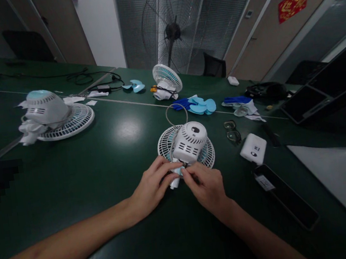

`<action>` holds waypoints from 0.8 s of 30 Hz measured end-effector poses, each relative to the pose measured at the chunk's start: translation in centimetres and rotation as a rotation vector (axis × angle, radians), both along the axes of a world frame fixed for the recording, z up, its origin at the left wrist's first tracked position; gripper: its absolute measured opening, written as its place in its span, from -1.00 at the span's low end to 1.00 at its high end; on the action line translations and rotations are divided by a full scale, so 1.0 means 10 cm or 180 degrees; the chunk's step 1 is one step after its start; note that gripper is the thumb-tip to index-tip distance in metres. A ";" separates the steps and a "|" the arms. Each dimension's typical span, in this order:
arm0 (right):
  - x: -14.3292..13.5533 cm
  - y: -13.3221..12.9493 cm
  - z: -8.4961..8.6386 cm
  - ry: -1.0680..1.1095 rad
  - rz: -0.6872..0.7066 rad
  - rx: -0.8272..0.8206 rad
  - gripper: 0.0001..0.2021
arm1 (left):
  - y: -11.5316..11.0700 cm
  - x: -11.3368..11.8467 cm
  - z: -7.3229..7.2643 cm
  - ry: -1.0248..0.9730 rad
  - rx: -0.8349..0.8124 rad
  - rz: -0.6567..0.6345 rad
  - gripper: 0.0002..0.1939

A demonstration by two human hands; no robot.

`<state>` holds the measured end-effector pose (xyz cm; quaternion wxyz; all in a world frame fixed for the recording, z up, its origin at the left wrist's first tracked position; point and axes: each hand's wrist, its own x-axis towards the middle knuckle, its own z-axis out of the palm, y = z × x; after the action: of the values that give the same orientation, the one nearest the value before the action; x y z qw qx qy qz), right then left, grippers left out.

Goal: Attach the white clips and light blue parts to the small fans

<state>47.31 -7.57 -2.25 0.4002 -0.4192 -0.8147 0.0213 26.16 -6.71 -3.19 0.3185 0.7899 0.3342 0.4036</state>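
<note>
A small white fan (185, 147) lies face down on the green table, its round grille under the motor housing. At its near end, by the clip-like base, my left hand (153, 184) has its fingers closed around a small light-blue and white part (178, 171). My right hand (206, 182) pinches at the same spot, its fingertips touching that part. What sits between the right fingers is too small and too covered to make out. A thin pale cable (175, 105) loops behind the fan.
Another white fan (47, 109) lies at the left, and a third fan (167, 82) stands farther back. Light-blue fan blades (203, 106), blue gloves (237, 100), eyeglasses (232, 131), a white box (253, 149) and a black phone (285, 195) lie to the right. Another blade (134, 86) rests behind.
</note>
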 end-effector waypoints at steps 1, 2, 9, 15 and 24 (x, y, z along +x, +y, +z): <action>0.02 0.00 0.00 -0.0086 0.0007 0.0055 -0.74 | 0.00 0.00 0.00 -0.0001 0.0007 0.0002 -0.68; 0.04 0.00 -0.01 -0.0156 0.0038 0.0113 -0.79 | 0.00 0.00 0.00 0.0000 0.0009 0.0009 -0.68; 0.26 0.09 -0.04 -0.0534 0.0430 0.0582 -0.77 | 0.00 -0.02 0.01 0.0007 0.0015 0.0041 -0.66; 0.10 0.07 -0.05 -0.0139 0.0154 0.0289 -0.90 | 0.00 -0.02 0.00 0.0061 0.0054 0.0031 -0.67; 0.14 0.06 -0.04 -0.0169 0.0290 0.0108 -0.93 | 0.00 -0.02 -0.01 0.0061 0.0046 0.0060 -0.67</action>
<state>48.76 -6.98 -2.66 0.3841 -0.3752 -0.8435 0.0146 25.99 -6.73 -3.27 0.3058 0.7929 0.3417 0.4014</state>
